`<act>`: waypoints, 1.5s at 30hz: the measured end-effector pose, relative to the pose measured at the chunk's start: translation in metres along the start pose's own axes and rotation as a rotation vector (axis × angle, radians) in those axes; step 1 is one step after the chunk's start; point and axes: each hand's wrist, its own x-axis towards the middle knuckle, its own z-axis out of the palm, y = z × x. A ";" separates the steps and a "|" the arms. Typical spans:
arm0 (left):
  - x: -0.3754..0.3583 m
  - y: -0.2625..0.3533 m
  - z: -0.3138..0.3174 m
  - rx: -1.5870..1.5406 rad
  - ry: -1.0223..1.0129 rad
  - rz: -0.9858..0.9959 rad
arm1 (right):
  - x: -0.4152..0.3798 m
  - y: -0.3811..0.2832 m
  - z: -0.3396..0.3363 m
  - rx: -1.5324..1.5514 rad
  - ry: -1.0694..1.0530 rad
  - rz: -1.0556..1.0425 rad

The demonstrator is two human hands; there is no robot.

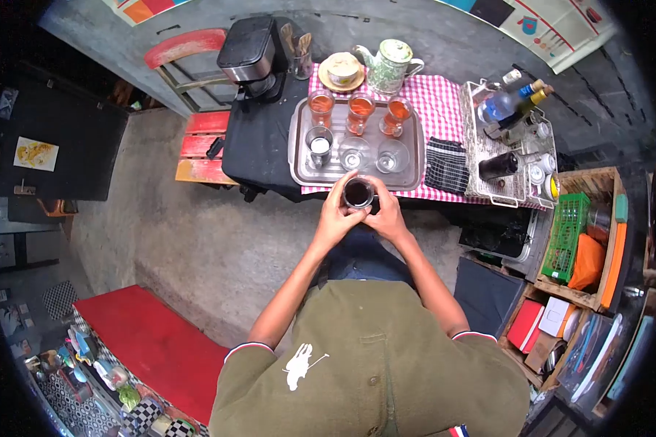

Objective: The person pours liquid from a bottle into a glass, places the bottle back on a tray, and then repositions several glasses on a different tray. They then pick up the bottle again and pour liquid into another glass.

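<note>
Between my left hand (335,219) and my right hand (388,216) is a small glass of dark liquid (357,192), held in front of my body at the table's near edge. Fingers of both hands wrap round it from either side. Just beyond is a brown tray (297,146) on the table. Along its back stand glass cups of orange-red drink, one on the left (321,108), a middle cup (359,111) and a right cup (395,115). Nearer me on the tray are a tumbler with something whitish inside (318,148) and two clear glasses, a left one (353,156) and a right one (392,157).
A teapot (394,69), a lidded bowl on a saucer (342,70) and a coffee maker (251,58) stand behind the tray. Right of it lie a dark checked cloth (446,166) and a wire rack (499,191) with bottles. A red chair (202,146) is at left.
</note>
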 end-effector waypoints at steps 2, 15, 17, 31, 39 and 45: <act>0.010 -0.002 -0.009 0.046 -0.043 0.016 | 0.011 0.000 0.001 0.010 -0.018 0.031; 0.036 0.021 -0.073 0.295 0.136 -0.165 | 0.072 0.019 0.002 0.005 0.032 0.056; 0.043 0.007 -0.084 0.338 0.224 -0.138 | 0.081 0.026 0.001 0.025 0.046 0.039; 0.106 -0.079 -0.118 0.870 0.432 0.128 | 0.115 0.040 -0.007 -0.015 -0.023 0.066; 0.120 -0.078 -0.115 0.586 0.373 -0.027 | 0.123 0.049 -0.008 -0.038 -0.066 0.066; 0.127 -0.087 -0.121 0.574 0.337 -0.008 | 0.130 0.056 -0.009 0.001 -0.084 0.064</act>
